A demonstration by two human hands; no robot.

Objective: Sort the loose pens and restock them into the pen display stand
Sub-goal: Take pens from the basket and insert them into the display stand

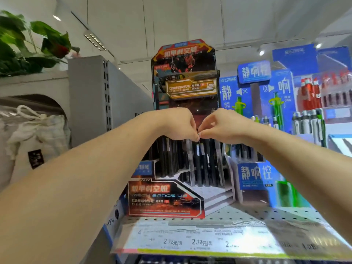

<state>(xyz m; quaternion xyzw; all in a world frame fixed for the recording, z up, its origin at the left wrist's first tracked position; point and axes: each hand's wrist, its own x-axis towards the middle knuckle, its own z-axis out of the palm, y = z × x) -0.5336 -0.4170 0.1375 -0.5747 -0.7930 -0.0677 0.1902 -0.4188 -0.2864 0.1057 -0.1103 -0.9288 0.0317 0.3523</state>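
Here we see the left hand (174,123) and right hand (222,125) meet over the pen display stand (167,199), fingertips (196,137) pinched together on the top of one dark pen (198,159) standing upright in its middle slots.

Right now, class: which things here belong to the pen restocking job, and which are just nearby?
In the job: left hand; right hand; black pens; red-and-black pen stand.
Just nearby: blue display; cloth bag; plant; price strip.
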